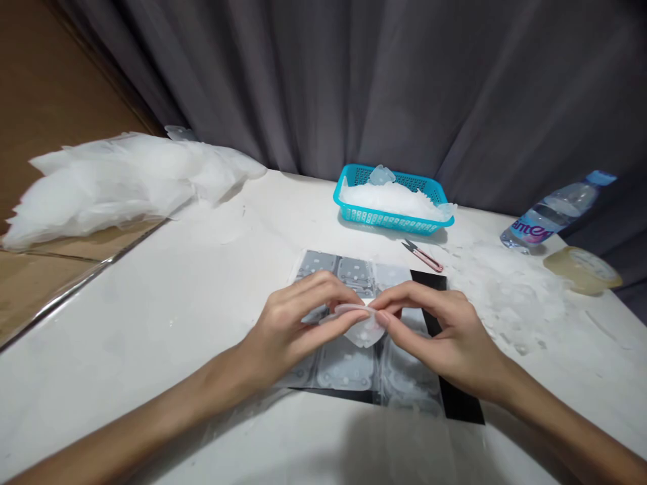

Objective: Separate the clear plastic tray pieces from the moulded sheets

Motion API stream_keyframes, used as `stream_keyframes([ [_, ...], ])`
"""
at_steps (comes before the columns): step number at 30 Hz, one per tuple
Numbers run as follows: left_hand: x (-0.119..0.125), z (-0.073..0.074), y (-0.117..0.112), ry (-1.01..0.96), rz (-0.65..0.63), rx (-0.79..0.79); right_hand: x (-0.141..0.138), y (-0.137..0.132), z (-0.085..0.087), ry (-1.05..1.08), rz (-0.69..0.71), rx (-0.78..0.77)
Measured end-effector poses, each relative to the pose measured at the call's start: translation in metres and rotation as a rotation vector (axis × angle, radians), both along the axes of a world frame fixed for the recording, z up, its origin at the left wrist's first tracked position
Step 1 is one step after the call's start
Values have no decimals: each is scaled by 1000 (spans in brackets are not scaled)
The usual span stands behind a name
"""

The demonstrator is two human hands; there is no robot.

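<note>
My left hand (298, 316) and my right hand (439, 337) meet over the middle of the table. Between both sets of pinched fingertips is a thin, translucent white plastic piece (364, 333), bent or folded along its upper edge. Fingers hide part of it, so its full outline cannot be made out. Beneath the hands lies a black sheet (462, 402) carrying clear packs of rounded, translucent plastic pieces (346, 367) in rows. Just beyond my right hand rest pink-handled thread snips (427, 258), blades apart.
A turquoise basket (389, 219) at the back holds a heap of white translucent pieces. Plastic scraps (510, 286) spread at the right, near a tilted-looking water bottle (550, 212) and a yellowish tape roll (581, 269). A large white plastic bag (116, 182) lies on cardboard at the left.
</note>
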State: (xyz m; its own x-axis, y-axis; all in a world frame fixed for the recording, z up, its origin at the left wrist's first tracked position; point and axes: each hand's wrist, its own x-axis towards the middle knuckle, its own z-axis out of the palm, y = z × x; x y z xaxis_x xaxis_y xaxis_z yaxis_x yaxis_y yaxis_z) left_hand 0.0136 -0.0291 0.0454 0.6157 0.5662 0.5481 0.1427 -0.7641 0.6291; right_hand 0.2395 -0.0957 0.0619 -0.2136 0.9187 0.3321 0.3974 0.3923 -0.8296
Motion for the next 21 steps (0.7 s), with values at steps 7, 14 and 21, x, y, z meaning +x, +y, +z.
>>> stream_keyframes([
  [7, -2, 2, 0, 5, -52, -17, 2, 1, -1, 77, 37, -140],
  [14, -3, 1, 1, 6, -89, -22, 6, 3, 0, 79, 69, -244],
  [21, -1, 4, 0, 25, -111, -24, 8, 3, 0, 20, 105, -207],
])
